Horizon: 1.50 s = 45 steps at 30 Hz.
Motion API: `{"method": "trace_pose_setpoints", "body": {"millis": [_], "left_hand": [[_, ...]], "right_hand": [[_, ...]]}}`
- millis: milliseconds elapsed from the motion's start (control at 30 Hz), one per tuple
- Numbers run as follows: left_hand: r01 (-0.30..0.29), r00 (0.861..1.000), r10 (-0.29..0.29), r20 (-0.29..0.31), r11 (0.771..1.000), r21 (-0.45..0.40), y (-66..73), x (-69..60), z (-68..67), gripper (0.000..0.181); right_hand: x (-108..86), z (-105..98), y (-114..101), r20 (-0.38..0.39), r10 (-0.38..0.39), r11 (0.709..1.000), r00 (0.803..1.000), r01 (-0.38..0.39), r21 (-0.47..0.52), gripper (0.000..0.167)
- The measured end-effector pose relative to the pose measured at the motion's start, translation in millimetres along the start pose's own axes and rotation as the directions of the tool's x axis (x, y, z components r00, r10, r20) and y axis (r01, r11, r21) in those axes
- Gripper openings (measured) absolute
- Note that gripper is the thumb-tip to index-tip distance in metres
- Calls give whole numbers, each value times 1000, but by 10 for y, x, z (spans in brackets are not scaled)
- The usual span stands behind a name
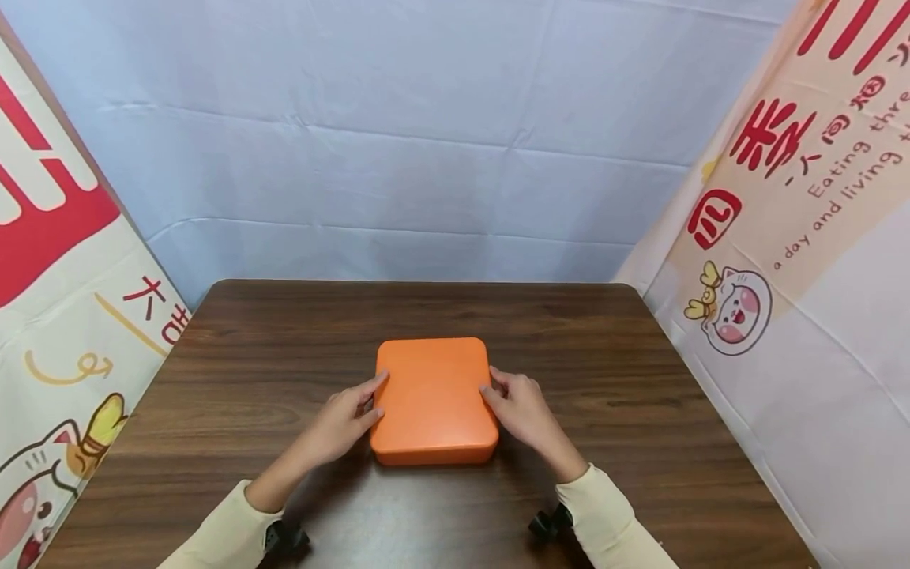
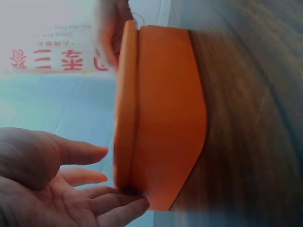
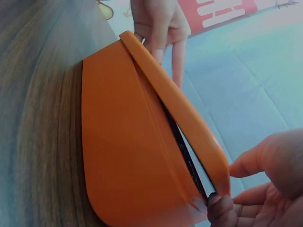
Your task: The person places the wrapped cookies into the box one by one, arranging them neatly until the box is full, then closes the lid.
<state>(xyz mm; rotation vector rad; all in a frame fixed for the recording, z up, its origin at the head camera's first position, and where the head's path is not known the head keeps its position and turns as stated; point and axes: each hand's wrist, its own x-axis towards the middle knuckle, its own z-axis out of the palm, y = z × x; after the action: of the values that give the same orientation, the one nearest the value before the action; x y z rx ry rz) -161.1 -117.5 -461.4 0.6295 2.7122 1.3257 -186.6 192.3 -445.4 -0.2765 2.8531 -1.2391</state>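
On the table stands an orange box (image 3: 123,132) with an orange lid (image 1: 434,391). At its right side my right hand (image 1: 522,407) pinches the lid's edge, thumb on top and fingertips under the rim. The right wrist view shows the lid raised along that side, with a narrow gap and something dark inside that I cannot make out. My left hand (image 1: 341,423) is at the box's left side, fingers extended and touching the lid's rim. In the left wrist view, its thumb appears slightly apart from the lid, which sits close to the box body (image 2: 170,113) there.
Dark wood-grain table (image 1: 284,332) surrounds the box. A pale blue cloth (image 1: 426,142) hangs behind the table, with printed cloths (image 1: 803,237) at the sides. Small black devices (image 1: 547,523) are strapped at both wrists.
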Motion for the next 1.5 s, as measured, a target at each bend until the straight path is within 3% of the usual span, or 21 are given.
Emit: {"method": "trace_pose_setpoints", "body": {"millis": [300, 467, 667, 867, 1133, 1300, 1500], "left_hand": [[1, 1000, -1, -14, 1000, -4, 14, -21, 62, 64], [70, 997, -71, -9, 994, -79, -26, -86, 91, 72], [204, 977, -214, -3, 935, -290, -62, -267, 179, 72], [257, 952, -303, -49, 874, -412, -22, -406, 345, 69], [260, 951, -308, -21, 837, -481, 35, -452, 490, 69], [246, 952, -304, -35, 829, -502, 53, -451, 507, 71], [261, 947, -322, -19, 799, -543, 54, -453, 533, 72]], "right_hand": [[60, -8, -40, 3, 14, 999, 1000, -14, -46, 46], [154, 30, 88, -47, 31, 999, 998, -31, -14, 46], [431, 108, 236, -171, 49, 992, 984, -28, 126, 43], [650, 168, 287, -89, 123, 950, 988, -91, 299, 43], [716, 219, 298, -48, 151, 933, 987, -126, 338, 40], [718, 208, 284, -37, 160, 922, 986, -136, 361, 40], [706, 207, 285, -39, 166, 919, 985, -141, 367, 38]]}}
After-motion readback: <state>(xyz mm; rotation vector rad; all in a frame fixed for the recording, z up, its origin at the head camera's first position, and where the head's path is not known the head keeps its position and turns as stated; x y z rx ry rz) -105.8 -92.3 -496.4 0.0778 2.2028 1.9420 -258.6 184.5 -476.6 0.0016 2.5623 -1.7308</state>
